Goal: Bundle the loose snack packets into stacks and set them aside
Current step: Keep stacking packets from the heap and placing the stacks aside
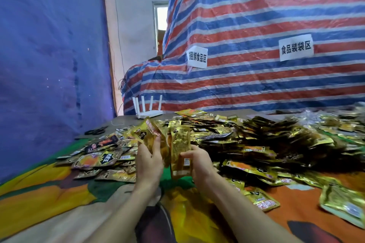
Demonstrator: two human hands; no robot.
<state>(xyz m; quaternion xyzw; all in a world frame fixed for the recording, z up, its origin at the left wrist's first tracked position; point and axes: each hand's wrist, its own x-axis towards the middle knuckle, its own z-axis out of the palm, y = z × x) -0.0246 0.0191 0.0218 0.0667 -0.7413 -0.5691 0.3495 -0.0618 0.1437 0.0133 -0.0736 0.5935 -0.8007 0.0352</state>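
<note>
A wide heap of gold and dark snack packets (246, 140) covers the table ahead and to the right. My left hand (149, 161) grips a few gold packets (148, 134) fanned upward, thumb on their face. Beside it my right hand (198, 163) holds an upright gold packet (180, 150) by its right edge, close against the left hand's packets. Both hands hover just above the table in front of the heap.
Flatter loose packets (98, 160) lie to the left on the colourful cloth (49, 193). A white router (149, 107) and black scissors (95, 130) sit at the far left. A striped tarp (256, 65) with paper labels rises behind. More packets (343, 203) lie near right.
</note>
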